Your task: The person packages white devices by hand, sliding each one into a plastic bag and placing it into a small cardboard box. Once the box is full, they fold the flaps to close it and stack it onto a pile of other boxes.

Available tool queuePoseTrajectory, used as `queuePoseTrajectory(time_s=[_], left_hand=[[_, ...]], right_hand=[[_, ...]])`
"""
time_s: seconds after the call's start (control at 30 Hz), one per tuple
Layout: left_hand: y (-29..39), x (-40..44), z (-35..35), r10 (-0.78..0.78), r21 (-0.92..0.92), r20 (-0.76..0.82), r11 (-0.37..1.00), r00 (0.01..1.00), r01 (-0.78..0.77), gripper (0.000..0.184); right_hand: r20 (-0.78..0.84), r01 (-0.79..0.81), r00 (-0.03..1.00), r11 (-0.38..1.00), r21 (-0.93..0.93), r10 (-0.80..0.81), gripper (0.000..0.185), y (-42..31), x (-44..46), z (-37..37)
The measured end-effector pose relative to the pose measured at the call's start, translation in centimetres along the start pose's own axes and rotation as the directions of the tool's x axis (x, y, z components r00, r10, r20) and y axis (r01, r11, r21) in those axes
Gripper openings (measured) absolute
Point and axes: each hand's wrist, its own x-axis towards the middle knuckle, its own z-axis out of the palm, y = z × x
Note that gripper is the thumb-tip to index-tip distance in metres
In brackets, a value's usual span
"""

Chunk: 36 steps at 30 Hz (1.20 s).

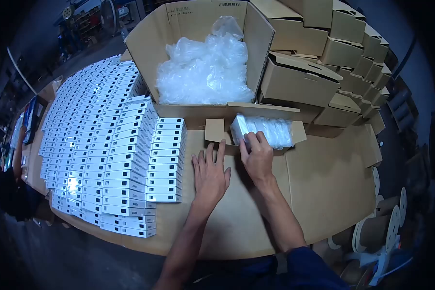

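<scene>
My left hand [210, 176] lies with its fingers spread at the near left side of a small open carton [214, 129], fingertips by its edge. My right hand [257, 157] reaches over the carton's near wall, its fingers bent round a white box [239, 126] at the left end of the contents. Beside that box, several items in clear plastic wrap [273, 130] stand packed in a row. Left of my left hand, a column of white boxes [165, 166] with black squares on their ends stands on the cardboard-covered table [227, 227].
Many more white boxes [87, 140] fill the left side. Behind the small carton stands a large carton [147, 53] of clear plastic bags [203, 67]. Brown cartons [299, 79] are stacked at the back right. Spools [379, 232] stand at the lower right; another person [17, 191] is far left.
</scene>
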Motion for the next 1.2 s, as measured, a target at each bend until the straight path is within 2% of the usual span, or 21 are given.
queuePoseTrajectory(time_s=[0.07,0.2,0.33,0.4,0.5,0.53,0.63,0.67,0.7,0.73,0.77,0.8,0.83,0.87,0.9,1.0,1.1,1.2], left_hand=[[-0.1,0.1,-0.1,-0.016,0.016,0.013,1.0,1.0,0.015,0.091],[-0.6,-0.1,-0.1,-0.022,0.062,0.03,0.998,0.999,0.02,0.093],[-0.7,-0.2,-0.1,-0.031,0.077,0.062,0.997,0.998,0.026,0.092],[-0.8,-0.3,0.4,-0.024,0.083,0.045,0.996,0.999,0.02,0.093],[-0.6,-0.5,0.5,-0.021,0.083,0.041,0.996,0.999,0.018,0.093],[-0.5,-0.5,0.4,-0.006,0.066,0.023,0.998,1.0,0.004,0.093],[0.1,-1.4,-0.8,0.049,0.0,-0.03,0.999,0.998,-0.049,0.091],[0.2,-2.1,-1.6,0.081,-0.033,-0.046,0.996,0.996,-0.083,0.09],[0.4,-3.0,-2.9,0.11,-0.066,-0.059,0.991,0.992,-0.114,0.089],[0.6,-4.2,-4.4,0.133,-0.095,-0.086,0.985,0.987,-0.141,0.075],[0.2,-5.6,-5.3,0.139,-0.096,-0.113,0.984,0.984,-0.15,0.07],[-0.5,-7.6,-6.0,0.146,-0.095,-0.143,0.983,0.979,-0.16,0.065],[-1.1,-9.7,-6.8,0.153,-0.094,-0.168,0.981,0.974,-0.171,0.061],[-1.6,-11.4,-7.6,0.105,-0.103,-0.186,0.987,0.977,-0.125,0.053],[-2.4,-12.9,-7.8,0.072,-0.084,-0.192,0.992,0.979,-0.09,0.054],[-4.7,-15.9,-8.0,-0.008,-0.035,-0.168,0.999,0.986,0.002,0.061],[-5.4,-16.6,-8.2,-0.06,0.028,-0.115,0.998,0.992,0.064,0.063],[-5.7,-17.1,-8.0,-0.04,0.02,-0.133,0.999,0.99,0.043,0.064]], right_hand=[[0.023,-0.037,0.999,0.999,-0.033,0.037,0.01,-0.2,0.0,0.4],[0.047,-0.012,0.999,0.994,-0.107,0.018,0.008,-0.1,0.3,0.9],[0.177,-0.079,0.978,0.977,-0.198,0.115,0.016,-0.4,-0.1,0.0],[0.264,-0.083,0.954,0.971,-0.225,0.143,0.023,-1.1,-0.3,-1.1],[0.262,-0.04,0.958,0.961,-0.273,0.114,0.036,-2.3,-1.4,-2.2],[0.372,-0.098,0.906,0.955,-0.279,0.202,0.054,-2.2,-1.9,-2.3],[0.342,-0.115,0.922,0.973,-0.199,0.179,0.071,-3.2,-3.0,-2.4],[0.37,-0.186,0.903,0.975,-0.122,0.219,0.084,-3.7,-3.2,-2.7],[0.324,-0.101,0.939,0.994,-0.051,0.112,0.084,-3.9,-3.7,-2.5],[0.271,-0.015,0.962,1.0,0.018,0.01,0.084,-3.9,-4.5,-2.4],[0.204,0.076,0.975,0.994,0.083,-0.091,0.085,-4.2,-5.2,-2.2],[0.236,0.167,0.953,0.979,0.114,-0.191,0.084,-4.9,-5.8,-2.2],[0.319,0.143,0.922,0.959,0.243,-0.219,0.076,-5.8,-6.4,-2.3],[0.399,0.199,0.871,0.949,0.246,-0.287,0.072,-6.5,-7.1,-2.0],[0.47,0.258,0.81,0.933,0.252,-0.351,0.069,-7.2,-7.5,-1.7],[0.543,0.293,0.729,0.907,0.303,-0.417,0.064,-9.3,-8.5,-0.1],[0.554,0.321,0.701,0.892,0.317,-0.45,0.063,-10.3,-8.5,1.3],[0.543,0.361,0.691,0.878,0.313,-0.477,0.062,-10.8,-8.3,1.7]])
